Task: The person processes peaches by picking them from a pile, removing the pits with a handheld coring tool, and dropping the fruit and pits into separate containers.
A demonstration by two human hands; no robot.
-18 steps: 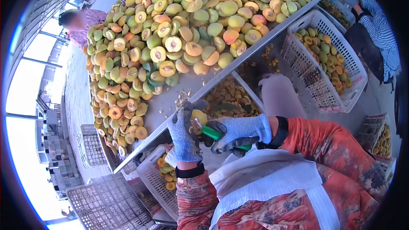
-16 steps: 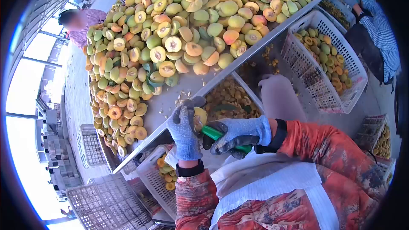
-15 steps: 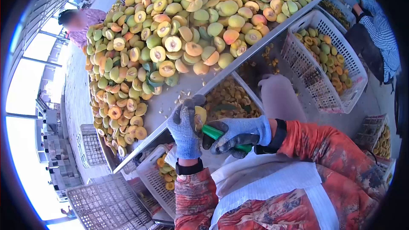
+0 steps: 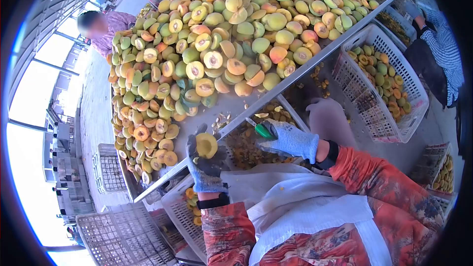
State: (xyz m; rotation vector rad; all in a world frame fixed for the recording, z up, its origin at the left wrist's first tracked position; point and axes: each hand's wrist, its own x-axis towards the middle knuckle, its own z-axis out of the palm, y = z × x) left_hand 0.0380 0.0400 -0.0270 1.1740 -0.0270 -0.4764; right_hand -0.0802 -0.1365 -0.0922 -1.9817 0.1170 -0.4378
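My left hand [image 4: 204, 160], in a blue-grey glove with dark fingers, holds a halved yellow-green fruit [image 4: 206, 146], its hollow cut face showing. To its right, my gloved right hand [image 4: 288, 140] grips a green-handled tool [image 4: 264, 130], whose short metal end points up and left near the table's edge. The two hands are apart. A big heap of halved fruit [image 4: 197, 69] covers much of the metal table [image 4: 229, 103] just beyond them. Below the edge, between the hands, lies a compartment of small pieces [image 4: 251, 150].
A white crate of fruit halves [image 4: 384, 79] stands at right, and another crate [image 4: 182, 212] is beneath my left forearm. Grey crates [image 4: 123, 236] sit at lower left. One person [image 4: 106, 29] is at the far left, another [image 4: 433, 54] at the upper right.
My hands have separated: the left moved down and left with the fruit half, now showing its hollow face; the right moved up and right with the tool. The view has shifted slightly.
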